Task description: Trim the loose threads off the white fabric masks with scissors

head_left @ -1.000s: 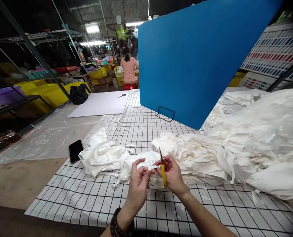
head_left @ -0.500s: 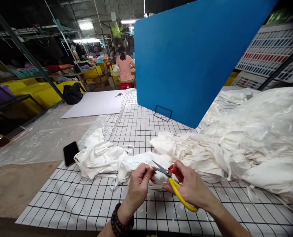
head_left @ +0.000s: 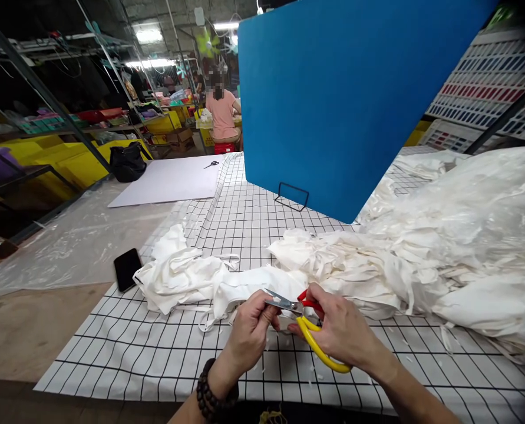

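Note:
My right hand (head_left: 339,330) grips a pair of scissors (head_left: 317,344) with one red and one yellow handle, its blades pointing left and slightly parted. A small white bit shows between the blades, right at the fingertips of my left hand (head_left: 251,327). That hand is closed in a pinch on a white cloth piece, mostly hidden by the fingers. Just behind both hands lies a white garment (head_left: 244,285) with thin straps. Left of it is a crumpled heap of white garments (head_left: 182,274). Tiny white scraps (head_left: 313,374) are scattered on the checked cloth below the scissors.
A large pile of white garments (head_left: 359,277) and plastic wrap (head_left: 478,200) fills the right side. The blue board (head_left: 333,112) stands behind. A phone (head_left: 128,270), black bag (head_left: 127,162) and small scissors (head_left: 211,164) lie to the left. Someone in pink (head_left: 223,115) sits farther back.
The scissor blades have moved left over my left fingertips and drawn closer together. A white bit now shows between them. The view has tilted slightly.

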